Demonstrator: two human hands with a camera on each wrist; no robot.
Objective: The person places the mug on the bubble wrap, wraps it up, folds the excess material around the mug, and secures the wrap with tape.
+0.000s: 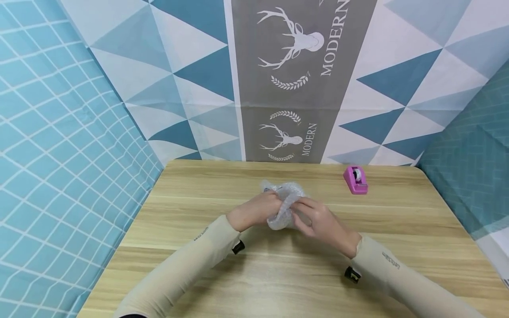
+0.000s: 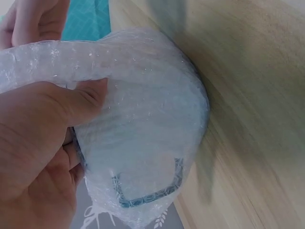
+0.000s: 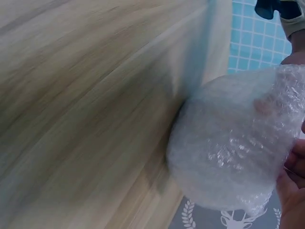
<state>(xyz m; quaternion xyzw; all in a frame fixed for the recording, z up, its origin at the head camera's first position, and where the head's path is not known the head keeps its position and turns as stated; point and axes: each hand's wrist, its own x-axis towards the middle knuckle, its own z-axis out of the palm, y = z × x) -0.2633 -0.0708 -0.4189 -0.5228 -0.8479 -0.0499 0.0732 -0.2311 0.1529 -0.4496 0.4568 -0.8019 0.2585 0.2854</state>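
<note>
Clear bubble wrap is wound round a rounded, pale object in front of me on the wooden table. Through the plastic in the left wrist view, a dark U-shaped band shows low on the object; its kind cannot be told. My left hand grips the bundle from the left, its thumb tucked at the edge of a folded strip of wrap. On the right side, my right hand pinches the sheet's edge between thumb and fingers. Some fingertips of both hands are hidden by the plastic.
A pink tape dispenser with a roll of tape stands at the back right of the wooden table. Behind the table hangs a patterned cloth. Blue gridded cloth borders the left side.
</note>
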